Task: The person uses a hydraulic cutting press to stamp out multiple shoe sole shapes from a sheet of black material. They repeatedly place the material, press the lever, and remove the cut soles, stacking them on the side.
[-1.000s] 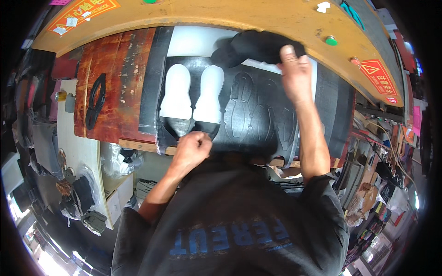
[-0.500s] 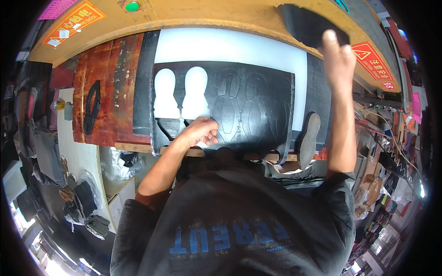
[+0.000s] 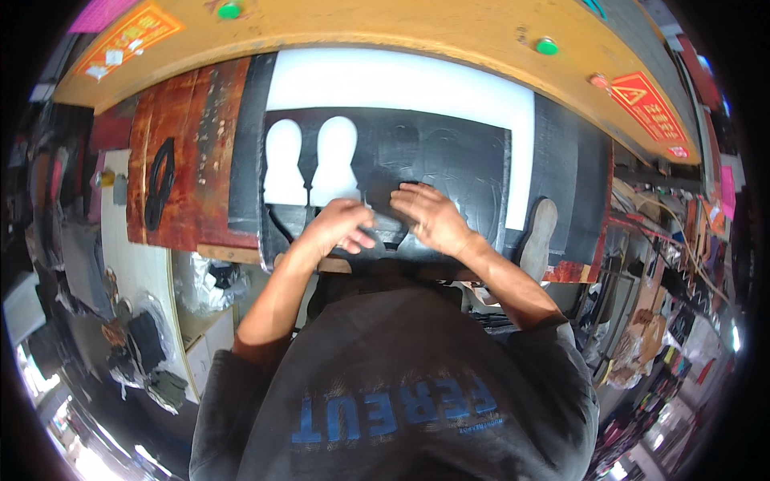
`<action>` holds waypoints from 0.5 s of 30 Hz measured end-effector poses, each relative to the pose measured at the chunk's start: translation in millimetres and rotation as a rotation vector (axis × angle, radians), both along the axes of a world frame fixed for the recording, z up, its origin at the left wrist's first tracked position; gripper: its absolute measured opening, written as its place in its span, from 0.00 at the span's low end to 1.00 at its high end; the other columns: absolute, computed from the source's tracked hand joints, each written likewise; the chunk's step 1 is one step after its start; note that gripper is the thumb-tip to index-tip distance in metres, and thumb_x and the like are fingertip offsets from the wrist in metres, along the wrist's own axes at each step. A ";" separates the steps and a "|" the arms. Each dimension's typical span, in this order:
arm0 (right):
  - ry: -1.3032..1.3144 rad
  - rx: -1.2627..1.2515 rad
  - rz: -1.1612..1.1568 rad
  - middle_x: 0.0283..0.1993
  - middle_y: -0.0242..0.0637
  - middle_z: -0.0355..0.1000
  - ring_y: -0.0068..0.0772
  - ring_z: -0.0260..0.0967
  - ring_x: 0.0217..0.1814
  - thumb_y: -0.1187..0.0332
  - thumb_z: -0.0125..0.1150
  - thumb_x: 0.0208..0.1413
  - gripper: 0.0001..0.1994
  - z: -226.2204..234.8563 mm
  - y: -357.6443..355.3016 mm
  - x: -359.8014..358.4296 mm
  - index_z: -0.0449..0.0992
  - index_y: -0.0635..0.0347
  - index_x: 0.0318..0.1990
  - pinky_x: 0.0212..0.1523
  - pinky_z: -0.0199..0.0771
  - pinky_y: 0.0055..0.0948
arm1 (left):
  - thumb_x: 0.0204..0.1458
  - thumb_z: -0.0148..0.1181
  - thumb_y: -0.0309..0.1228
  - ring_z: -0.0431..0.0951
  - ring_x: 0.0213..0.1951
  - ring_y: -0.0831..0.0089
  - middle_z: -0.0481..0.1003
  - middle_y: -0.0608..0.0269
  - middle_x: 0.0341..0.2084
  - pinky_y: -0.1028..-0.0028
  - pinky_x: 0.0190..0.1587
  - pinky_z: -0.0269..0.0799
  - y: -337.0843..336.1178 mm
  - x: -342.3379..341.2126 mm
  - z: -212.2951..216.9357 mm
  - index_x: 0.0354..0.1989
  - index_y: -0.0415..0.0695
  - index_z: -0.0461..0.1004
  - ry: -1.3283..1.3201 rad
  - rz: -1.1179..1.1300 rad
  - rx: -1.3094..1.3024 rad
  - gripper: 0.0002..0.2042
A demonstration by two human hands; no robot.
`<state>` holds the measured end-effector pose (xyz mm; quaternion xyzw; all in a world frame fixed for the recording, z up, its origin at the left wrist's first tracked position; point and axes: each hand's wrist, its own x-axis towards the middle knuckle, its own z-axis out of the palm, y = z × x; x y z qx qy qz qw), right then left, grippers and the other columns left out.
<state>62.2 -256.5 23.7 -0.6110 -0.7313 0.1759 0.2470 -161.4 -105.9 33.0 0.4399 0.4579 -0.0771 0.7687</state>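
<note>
A black rubber sheet (image 3: 457, 156) lies on a white board (image 3: 401, 80). Two sole-shaped holes (image 3: 285, 164) are cut through the sheet's left part and show white. Faint sole outlines mark the rest of it. My left hand (image 3: 341, 228) rests on the sheet near its front edge, with bent fingers pointing right. My right hand (image 3: 429, 216) lies next to it, fingers spread flat on the sheet. The two hands almost touch over one dark outline. Whether the left fingers grip anything is hidden.
A yellow-orange machine beam (image 3: 417, 28) with green buttons (image 3: 547, 46) arches over the far side. A worn brown board (image 3: 188, 128) with a black loop (image 3: 158, 184) lies to the left. A grey sole-shaped piece (image 3: 539, 236) leans at the right. Bags and clutter fill the floor on both sides.
My right hand came down from the far right of the beam, where it held a black piece, onto the sheet beside my left hand. It no longer holds that piece.
</note>
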 end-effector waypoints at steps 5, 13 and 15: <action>0.683 0.073 -0.967 0.29 0.35 0.78 0.24 0.74 0.30 0.51 0.63 0.72 0.24 108.5 42.6 99.9 0.83 0.67 0.36 0.34 0.78 0.32 | 0.60 0.60 0.34 0.85 0.29 0.51 0.82 0.42 0.29 0.57 0.35 0.79 -60.2 4.6 43.1 0.32 0.35 0.79 0.033 -0.152 0.723 0.12; -0.030 0.243 -0.368 0.61 0.47 0.81 0.40 0.79 0.63 0.73 0.63 0.63 0.14 130.3 -44.2 115.4 0.83 0.66 0.54 0.66 0.78 0.40 | 0.61 0.63 0.38 0.88 0.33 0.66 0.77 0.63 0.32 0.79 0.19 0.65 -46.3 70.7 -34.4 0.36 0.43 0.75 -0.072 -0.186 -0.378 0.11; -0.173 0.076 -0.110 0.68 0.47 0.76 0.49 0.72 0.72 0.75 0.66 0.55 0.24 82.5 -64.8 82.0 0.80 0.62 0.62 0.73 0.72 0.46 | 0.60 0.62 0.39 0.85 0.28 0.69 0.75 0.64 0.24 0.79 0.18 0.64 -39.0 69.9 -52.6 0.30 0.45 0.75 -0.086 -0.180 -0.494 0.11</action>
